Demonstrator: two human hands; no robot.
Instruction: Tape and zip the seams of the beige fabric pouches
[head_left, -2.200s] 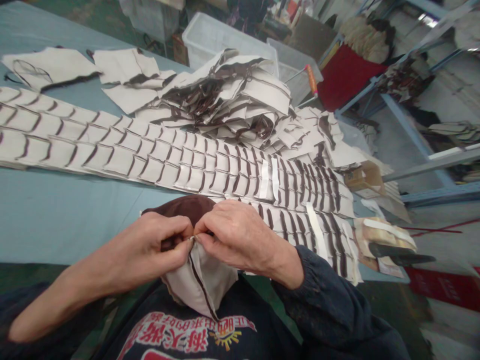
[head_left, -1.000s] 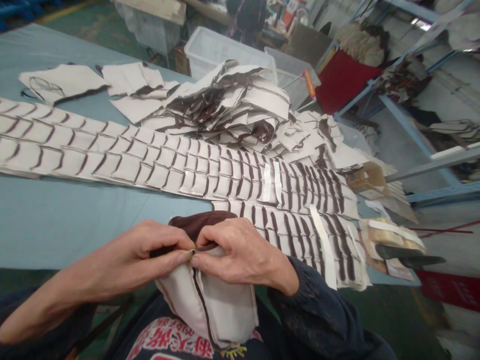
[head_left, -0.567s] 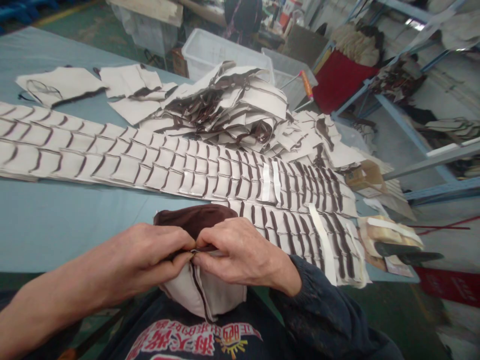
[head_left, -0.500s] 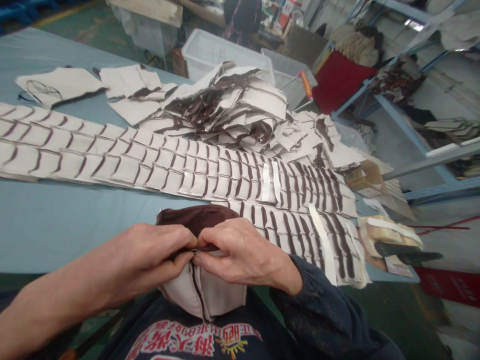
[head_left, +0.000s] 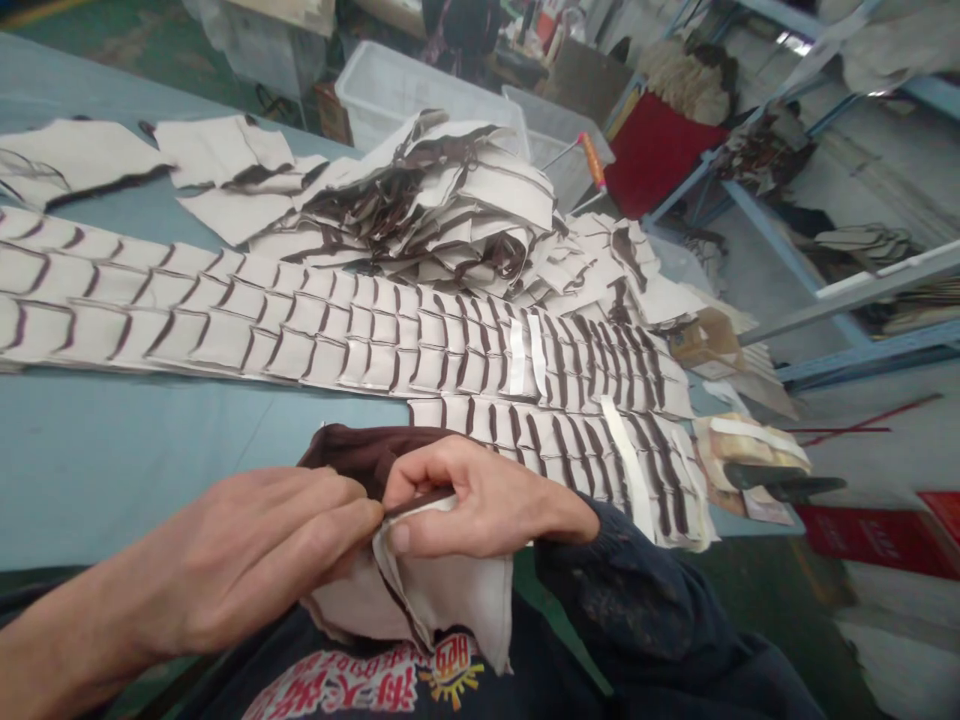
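Note:
Between my hands, in front of my chest, hangs a cream fabric piece (head_left: 465,590) with a dark brown inner side and a dark-edged seam running down its front. My left hand (head_left: 277,550) is closed on its upper edge near the seam, fingertips partly hidden. Right beside it, my right hand (head_left: 465,500) pinches the same edge between thumb and fingers. Just beyond, overlapping rows of similar cream pieces (head_left: 300,330) with brown edges lie along the blue-grey table (head_left: 150,430).
A loose heap of cream and brown pieces (head_left: 450,200) lies behind the rows. White strips (head_left: 626,470) lie across the rows. Clear plastic bins (head_left: 427,95) stand beyond the table. To the right are a dark-handled tool (head_left: 780,478) and a blue metal rack (head_left: 787,240).
My left hand has turned more palm-down over the seam. The fabric's front now hangs with its lower right corner further out. The whole view has shifted slightly right.

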